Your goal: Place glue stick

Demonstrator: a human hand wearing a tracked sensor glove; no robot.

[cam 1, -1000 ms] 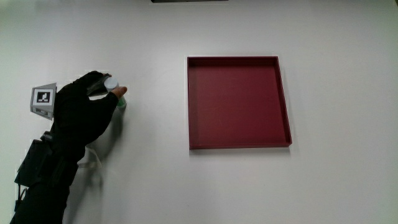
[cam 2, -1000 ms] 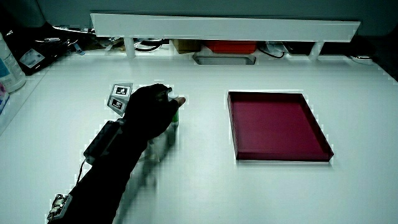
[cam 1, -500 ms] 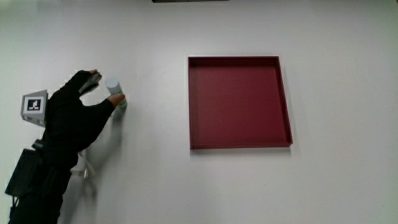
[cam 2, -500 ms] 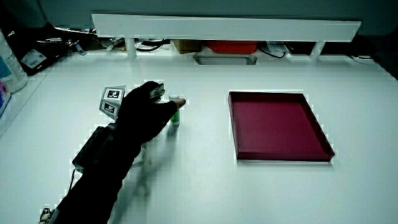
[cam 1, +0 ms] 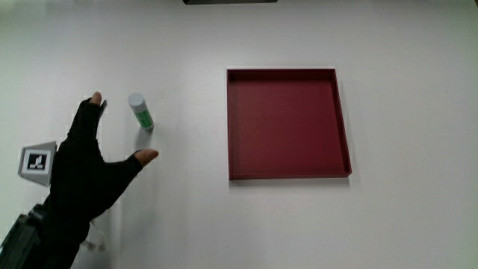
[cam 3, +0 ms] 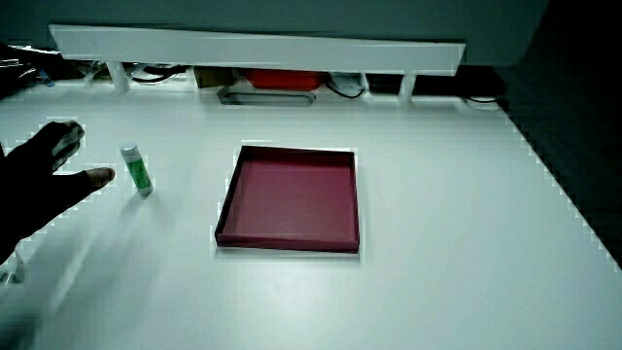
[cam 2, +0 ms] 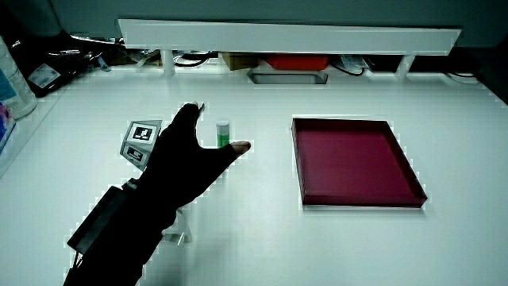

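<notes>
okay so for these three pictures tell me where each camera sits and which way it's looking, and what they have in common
Main view: sits above the table, looks straight down on the red tray, the glue stick and the hand with its forearm.
Side view: on the person's side, looks forward and down toward the low partition; hand and forearm show, nearer the person than the glue stick.
Side view: same direction from another angle; only part of the hand shows, beside the glue stick.
Shared: all show tray, upright stick, open hand.
</notes>
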